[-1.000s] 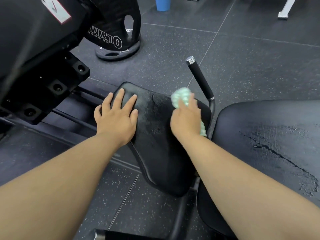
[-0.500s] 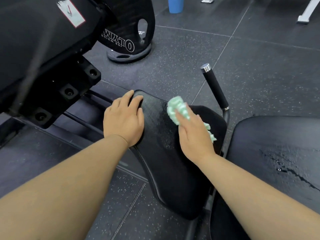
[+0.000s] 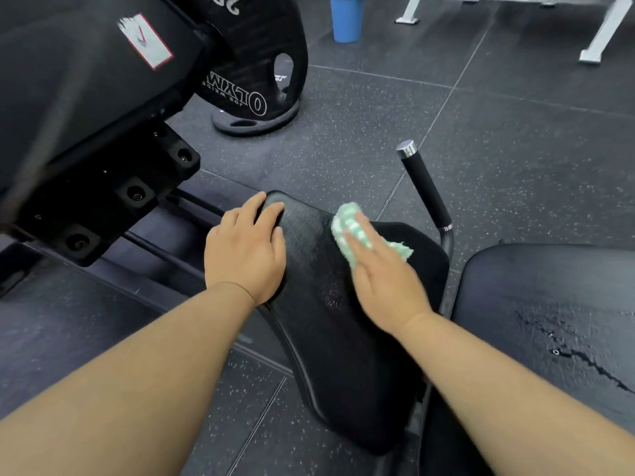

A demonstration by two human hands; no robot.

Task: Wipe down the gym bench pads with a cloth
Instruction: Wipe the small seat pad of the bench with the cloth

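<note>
Right hand (image 3: pixel 385 283), apparently flat, on green cloth (image 3: pixel 347 225) atop pad (image 3: pixel 330 338)

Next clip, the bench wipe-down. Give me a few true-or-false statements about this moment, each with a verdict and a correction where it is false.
1. The right hand presses a green cloth flat on the narrow pad. True.
2. The left hand grips the handle. False: it rests on the narrow pad's far left edge, and the handle stands untouched to the right of the pad.
3. The wider pad on the right shows wet streaks. True.
4. The container standing on the floor far off is red. False: it is blue.
</note>
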